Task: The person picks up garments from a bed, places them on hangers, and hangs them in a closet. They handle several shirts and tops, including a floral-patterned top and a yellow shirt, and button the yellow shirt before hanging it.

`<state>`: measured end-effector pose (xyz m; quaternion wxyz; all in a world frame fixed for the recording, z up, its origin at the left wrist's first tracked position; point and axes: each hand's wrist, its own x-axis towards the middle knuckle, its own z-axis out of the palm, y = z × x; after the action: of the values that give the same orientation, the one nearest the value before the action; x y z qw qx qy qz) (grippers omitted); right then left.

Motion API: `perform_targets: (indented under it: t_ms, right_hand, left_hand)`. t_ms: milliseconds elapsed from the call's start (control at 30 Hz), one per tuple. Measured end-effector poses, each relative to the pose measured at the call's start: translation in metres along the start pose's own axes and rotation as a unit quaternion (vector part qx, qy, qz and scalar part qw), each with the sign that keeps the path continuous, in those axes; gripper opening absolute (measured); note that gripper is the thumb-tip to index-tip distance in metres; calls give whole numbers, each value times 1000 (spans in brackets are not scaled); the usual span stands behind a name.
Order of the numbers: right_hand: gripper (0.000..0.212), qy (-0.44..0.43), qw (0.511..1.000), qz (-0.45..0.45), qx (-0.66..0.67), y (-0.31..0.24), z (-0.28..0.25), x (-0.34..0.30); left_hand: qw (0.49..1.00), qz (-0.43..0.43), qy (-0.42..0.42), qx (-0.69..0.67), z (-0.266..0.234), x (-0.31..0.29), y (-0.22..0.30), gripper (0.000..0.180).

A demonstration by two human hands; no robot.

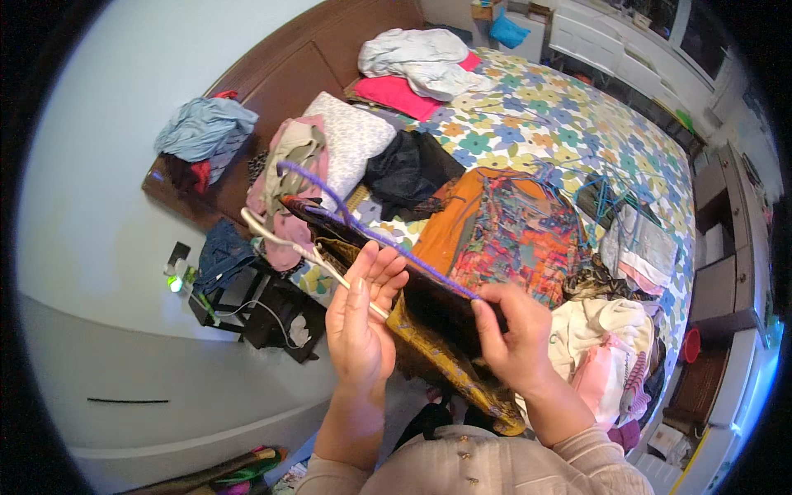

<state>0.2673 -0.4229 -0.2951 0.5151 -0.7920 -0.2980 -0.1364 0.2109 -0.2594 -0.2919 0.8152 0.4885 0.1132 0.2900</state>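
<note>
My left hand (363, 318) has a white clothes hanger (332, 272) between its thumb and palm, fingers stretched upward. The hanger's hook points to the far left. My right hand (513, 334) pinches the right end of a purple clothes hanger (404, 252), thumb and fingers closed on it. From that purple hanger hangs a dark garment (433, 318) with a gold patterned part (433, 363), reaching down in front of me. The purple hook rises at the far left, above the white one. The white hanger's right end is hidden behind my left hand and the garment.
A floral-sheeted bed (569, 107) carries an orange garment (454, 219), a multicoloured garment (528, 239), black cloth (412, 169) and a cream and pink pile (602, 346). A blue garment (206, 132) hangs over the brown headboard (280, 70). Left stands a black stool (276, 318); right, drawers (718, 247).
</note>
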Motion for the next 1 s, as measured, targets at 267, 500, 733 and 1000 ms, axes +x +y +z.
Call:
perform_targets:
  t_ms: [267,500,733,1000]
  right_hand:
    - [11,-106,990,-17,96,-42,53,-24]
    - [32,-219,948,-68,221,-66,81,-42]
    - [48,-434,831,-113,328,-46,92,-115]
    - [25,-655,726,-17,210,42,87,-163]
  left_hand:
    - [998,34,38,38,-35,-17,43,51]
    - [997,34,58,-29,-72,-33,73,29]
    - [999,-6,-22,-47,-129,-26,188,21]
    - [984,-45,-24,169,-129,-63,313,24]
